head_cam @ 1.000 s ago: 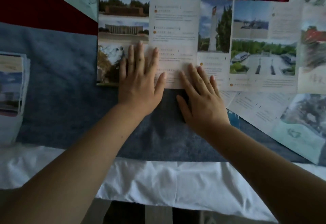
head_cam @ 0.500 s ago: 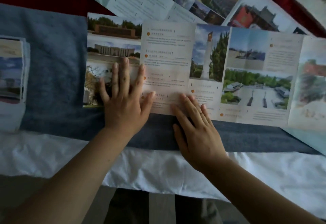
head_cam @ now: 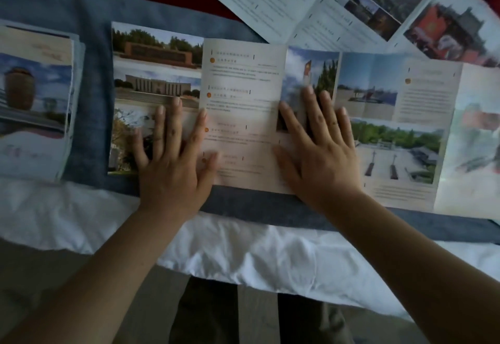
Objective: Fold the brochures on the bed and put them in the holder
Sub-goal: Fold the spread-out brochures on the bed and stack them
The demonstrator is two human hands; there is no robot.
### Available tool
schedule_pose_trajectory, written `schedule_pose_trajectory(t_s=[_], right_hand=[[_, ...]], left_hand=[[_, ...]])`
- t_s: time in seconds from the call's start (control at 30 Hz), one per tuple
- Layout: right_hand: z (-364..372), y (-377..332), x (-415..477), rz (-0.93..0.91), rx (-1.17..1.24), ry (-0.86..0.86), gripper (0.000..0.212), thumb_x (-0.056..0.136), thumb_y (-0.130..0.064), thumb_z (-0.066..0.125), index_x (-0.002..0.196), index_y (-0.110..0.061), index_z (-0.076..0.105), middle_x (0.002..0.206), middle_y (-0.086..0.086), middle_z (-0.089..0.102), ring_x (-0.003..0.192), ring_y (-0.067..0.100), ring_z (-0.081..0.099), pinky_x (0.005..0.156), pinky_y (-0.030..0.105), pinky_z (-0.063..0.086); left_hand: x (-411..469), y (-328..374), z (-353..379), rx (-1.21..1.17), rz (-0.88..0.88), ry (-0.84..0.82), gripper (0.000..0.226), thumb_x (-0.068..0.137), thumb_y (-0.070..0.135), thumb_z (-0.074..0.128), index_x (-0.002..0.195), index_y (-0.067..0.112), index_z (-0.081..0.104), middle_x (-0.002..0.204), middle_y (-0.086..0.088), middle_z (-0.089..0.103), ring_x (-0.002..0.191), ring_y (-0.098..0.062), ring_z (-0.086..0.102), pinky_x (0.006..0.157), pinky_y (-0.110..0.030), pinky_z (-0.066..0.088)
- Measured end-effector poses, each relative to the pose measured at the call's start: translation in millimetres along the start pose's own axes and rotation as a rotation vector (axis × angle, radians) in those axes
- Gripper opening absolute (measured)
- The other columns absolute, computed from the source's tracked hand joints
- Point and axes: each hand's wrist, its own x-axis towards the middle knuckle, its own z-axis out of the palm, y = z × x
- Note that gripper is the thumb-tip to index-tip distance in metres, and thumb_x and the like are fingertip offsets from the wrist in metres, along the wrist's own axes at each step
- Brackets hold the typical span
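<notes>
Brochure (head_cam: 243, 105) lies unfolded on the blue blanket (head_cam: 89, 78), long axis running left to right. The left hand (head_cam: 173, 170) rests flat on its left panels and the right hand (head_cam: 322, 159) near mid-length, fingers spread, nothing pinched. The free left end is nearest the left hand, with bare blanket before the folded stack (head_cam: 35, 100). A second open brochure (head_cam: 284, 0) crowds the far edge.

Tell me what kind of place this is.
Probably a bedroom, at the edge of a bed: a rumpled white sheet along the near side, a blue blanket over it, and an unfolded brochure spread on top.
</notes>
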Motion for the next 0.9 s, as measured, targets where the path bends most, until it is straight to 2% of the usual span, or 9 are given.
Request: schedule_pose_trajectory(t_s=[0.1, 0.2, 0.33, 0.43, 0.57, 0.63, 0.73, 0.83, 0.9], right_hand=[[10.8, -2.4, -2.7, 0.007, -0.026, 0.03, 0.069, 0.106, -0.061, 0.025, 0.165, -0.032, 0.007, 0.173, 0.006, -0.004, 0.159, 0.024, -0.009, 0.128, 0.045, -0.002], [16.1, -3.5, -0.4, 0.007, -0.019, 0.069, 0.069, 0.106, -0.061, 0.026, 0.165, -0.032, 0.008, 0.173, 0.006, -0.002, 0.159, 0.025, -0.007, 0.128, 0.044, -0.002], [18.3, -1.6, -1.8, -0.005, -0.017, 0.078, 0.069, 0.106, -0.061, 0.026, 0.165, -0.031, 0.008, 0.173, 0.006, 0.0, 0.159, 0.026, -0.005, 0.129, 0.046, 0.001], [17.9, -1.5, -1.3, -0.011, -0.014, 0.084, 0.069, 0.106, -0.06, 0.026, 0.165, -0.031, 0.008, 0.173, 0.007, -0.001, 0.159, 0.026, -0.005, 0.128, 0.047, 0.0], [18.1, -1.0, -1.4, -0.014, -0.029, 0.081, 0.068, 0.107, -0.06, 0.025, 0.165, -0.03, 0.007, 0.173, 0.007, -0.003, 0.159, 0.026, -0.007, 0.128, 0.045, -0.003], [17.7, -0.5, -1.5, -0.018, -0.028, 0.087, 0.068, 0.107, -0.06, 0.025, 0.165, -0.03, 0.007, 0.173, 0.007, -0.003, 0.159, 0.026, -0.007, 0.128, 0.044, -0.003], [17.3, -0.5, -1.0, -0.023, -0.024, 0.09, 0.067, 0.107, -0.06, 0.024, 0.165, -0.029, 0.008, 0.173, 0.008, -0.002, 0.159, 0.026, -0.007, 0.128, 0.045, -0.003], [16.8, -0.9, -0.6, -0.031, -0.017, 0.092, 0.067, 0.107, -0.06, 0.023, 0.165, -0.028, 0.011, 0.173, 0.009, -0.001, 0.159, 0.026, -0.006, 0.128, 0.044, -0.004], [15.7, -0.5, -0.7, -0.033, -0.018, 0.087, 0.067, 0.107, -0.059, 0.024, 0.165, -0.028, 0.011, 0.173, 0.009, -0.001, 0.159, 0.027, -0.006, 0.128, 0.044, -0.004]], left_hand=[[-3.6, -5.4, -3.6, -0.025, 0.018, 0.012, 0.065, 0.104, 0.056, 0.03, 0.164, 0.034, 0.017, 0.173, -0.004, 0.004, 0.16, -0.027, 0.002, 0.123, -0.062, 0.008], [1.0, -8.4, -11.0, -0.026, -0.009, -0.004, 0.068, 0.101, 0.064, 0.03, 0.163, 0.038, 0.019, 0.173, -0.003, 0.004, 0.16, -0.029, 0.003, 0.122, -0.064, 0.006], [8.8, -21.8, -25.1, -0.088, -0.261, -0.015, 0.087, 0.09, 0.084, 0.032, 0.163, 0.04, 0.012, 0.173, -0.009, -0.002, 0.157, -0.04, 0.003, 0.117, -0.071, 0.012], [14.6, -24.9, -41.1, -0.177, -0.372, -0.002, 0.1, 0.083, 0.085, 0.052, 0.161, 0.031, 0.023, 0.171, -0.013, 0.011, 0.152, -0.044, 0.02, 0.114, -0.067, 0.026], [19.0, -14.5, -64.9, -0.26, -0.28, 0.122, 0.081, 0.084, 0.057, 0.074, 0.15, 0.019, 0.047, 0.154, -0.006, 0.048, 0.137, -0.035, 0.044, 0.11, -0.05, 0.041], [17.0, -4.4, -76.2, -0.316, -0.234, 0.199, 0.066, 0.088, 0.03, 0.076, 0.148, 0.02, 0.052, 0.158, -0.002, 0.044, 0.141, -0.03, 0.042, 0.11, -0.042, 0.042], [7.9, 19.2, -91.8, -0.274, -0.107, 0.269, 0.06, 0.093, 0.0, 0.062, 0.149, 0.019, 0.051, 0.166, -0.005, 0.031, 0.148, -0.028, 0.038, 0.104, -0.035, 0.047], [-0.9, 46.0, -103.5, -0.239, -0.007, 0.28, 0.062, 0.097, -0.007, 0.05, 0.152, 0.02, 0.049, 0.17, -0.013, 0.02, 0.153, -0.021, 0.029, 0.087, -0.024, 0.048], [-5.0, 62.4, -106.6, -0.264, 0.009, 0.236, 0.065, 0.095, -0.008, 0.054, 0.154, 0.02, 0.046, 0.166, -0.013, 0.03, 0.143, -0.024, 0.045, 0.075, -0.031, 0.054]])
